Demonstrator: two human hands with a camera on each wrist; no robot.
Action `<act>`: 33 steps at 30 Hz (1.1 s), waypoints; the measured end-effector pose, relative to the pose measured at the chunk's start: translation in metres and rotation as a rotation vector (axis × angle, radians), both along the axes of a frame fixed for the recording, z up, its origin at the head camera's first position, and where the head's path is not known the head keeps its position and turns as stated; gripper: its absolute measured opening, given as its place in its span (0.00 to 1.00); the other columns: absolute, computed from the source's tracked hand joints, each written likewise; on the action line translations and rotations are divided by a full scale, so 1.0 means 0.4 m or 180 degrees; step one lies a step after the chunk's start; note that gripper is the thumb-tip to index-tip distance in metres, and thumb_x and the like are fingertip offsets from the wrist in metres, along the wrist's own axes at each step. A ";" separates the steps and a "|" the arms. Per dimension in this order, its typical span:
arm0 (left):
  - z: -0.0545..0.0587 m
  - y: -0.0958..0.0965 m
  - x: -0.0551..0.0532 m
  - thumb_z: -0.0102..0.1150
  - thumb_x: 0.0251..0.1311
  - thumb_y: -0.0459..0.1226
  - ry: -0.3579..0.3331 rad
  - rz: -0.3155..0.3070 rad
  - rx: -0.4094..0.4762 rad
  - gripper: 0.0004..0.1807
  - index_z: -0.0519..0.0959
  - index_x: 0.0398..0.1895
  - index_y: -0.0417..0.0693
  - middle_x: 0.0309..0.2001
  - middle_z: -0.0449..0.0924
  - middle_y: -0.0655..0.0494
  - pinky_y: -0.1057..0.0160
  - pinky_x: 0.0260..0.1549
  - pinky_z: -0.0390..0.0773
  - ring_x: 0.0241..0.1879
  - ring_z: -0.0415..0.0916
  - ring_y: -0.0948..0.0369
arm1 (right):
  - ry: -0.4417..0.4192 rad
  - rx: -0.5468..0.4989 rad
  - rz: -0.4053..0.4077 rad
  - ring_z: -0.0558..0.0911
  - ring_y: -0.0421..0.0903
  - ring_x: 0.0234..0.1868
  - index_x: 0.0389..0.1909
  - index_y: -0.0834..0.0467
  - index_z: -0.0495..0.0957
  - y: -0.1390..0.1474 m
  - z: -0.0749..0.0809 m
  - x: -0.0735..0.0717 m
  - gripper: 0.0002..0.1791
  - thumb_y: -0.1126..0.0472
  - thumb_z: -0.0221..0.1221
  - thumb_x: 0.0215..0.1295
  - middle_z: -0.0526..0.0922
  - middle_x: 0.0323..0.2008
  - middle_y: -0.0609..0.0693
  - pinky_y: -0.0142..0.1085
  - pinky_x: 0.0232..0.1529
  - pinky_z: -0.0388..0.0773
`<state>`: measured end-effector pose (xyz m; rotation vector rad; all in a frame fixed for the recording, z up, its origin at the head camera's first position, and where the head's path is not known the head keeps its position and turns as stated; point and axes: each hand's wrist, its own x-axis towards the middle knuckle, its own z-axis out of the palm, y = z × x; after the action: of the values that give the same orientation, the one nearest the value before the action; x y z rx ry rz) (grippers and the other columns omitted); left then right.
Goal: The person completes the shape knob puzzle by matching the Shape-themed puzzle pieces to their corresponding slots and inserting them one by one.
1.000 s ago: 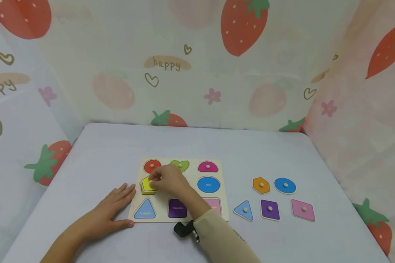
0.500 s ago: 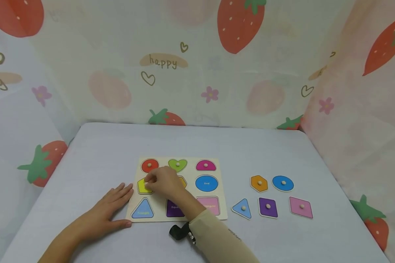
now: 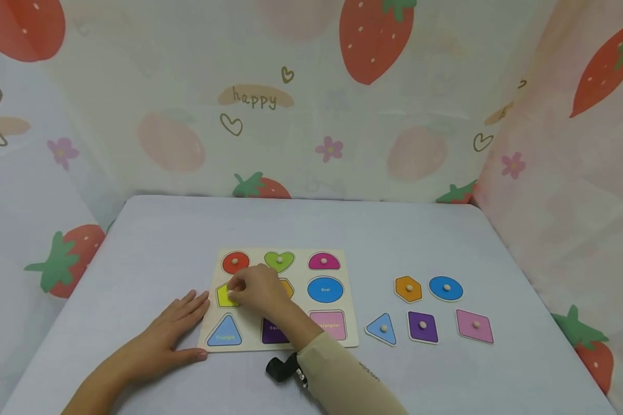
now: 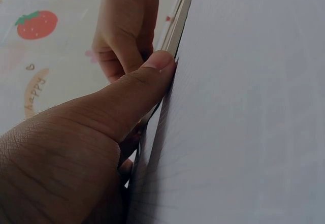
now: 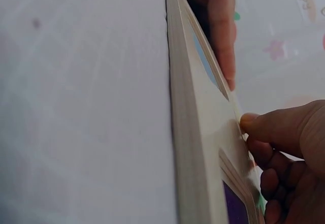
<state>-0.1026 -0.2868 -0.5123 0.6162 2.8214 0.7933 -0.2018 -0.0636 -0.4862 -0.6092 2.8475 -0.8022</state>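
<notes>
The yellow piece [image 3: 222, 296] lies right under the fingertips of the right hand [image 3: 259, 291], in the left column and middle row of the puzzle board [image 3: 301, 257]. It sits between the red circle [image 3: 229, 264] and the blue triangle slot [image 3: 225, 334]. Its five-sided outline has no clear long axis; the board's longer side runs left to right. The right hand is the nearer one, pinching the yellow piece between thumb and fingers from its right side. Those fingertips cover its middle, so whether it sits fully flush is hard to judge.

The right forearm, in a beige sleeve [image 3: 350, 377], slants in from the lower right across the board and covers part of the purple square slot [image 3: 272, 333].

The left hand [image 3: 168, 331] is flat and relaxed, fingers straight, just beside the board's left edge, with its thumb against the near left corner. It holds nothing.

Right of the board, apart from both hands, lie the orange hexagon [image 3: 405, 282], blue oval [image 3: 438, 288], light blue triangle [image 3: 387, 337], purple square [image 3: 431, 334] and pink rectangle [image 3: 467, 320].
</notes>
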 end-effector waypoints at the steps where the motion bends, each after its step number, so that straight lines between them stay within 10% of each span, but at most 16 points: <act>1: 0.001 -0.001 0.001 0.64 0.53 0.69 0.0005 0.0003 -0.0001 0.56 0.58 0.81 0.55 0.82 0.51 0.60 0.86 0.66 0.22 0.82 0.40 0.48 | 0.0003 0.0008 -0.0003 0.75 0.31 0.30 0.39 0.44 0.90 -0.002 0.000 0.000 0.05 0.53 0.71 0.62 0.81 0.24 0.32 0.24 0.33 0.73; 33: 0.001 0.006 0.003 0.65 0.53 0.69 -0.0115 0.0108 0.0014 0.56 0.58 0.81 0.57 0.82 0.51 0.61 0.80 0.70 0.23 0.83 0.39 0.49 | 0.0467 0.0069 0.0099 0.76 0.36 0.40 0.44 0.43 0.90 0.095 0.074 0.020 0.09 0.52 0.71 0.63 0.84 0.31 0.34 0.36 0.49 0.74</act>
<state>-0.1013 -0.2845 -0.5118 0.5505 2.8052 0.8082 -0.1937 -0.0257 -0.4565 -0.7365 2.9655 -0.7503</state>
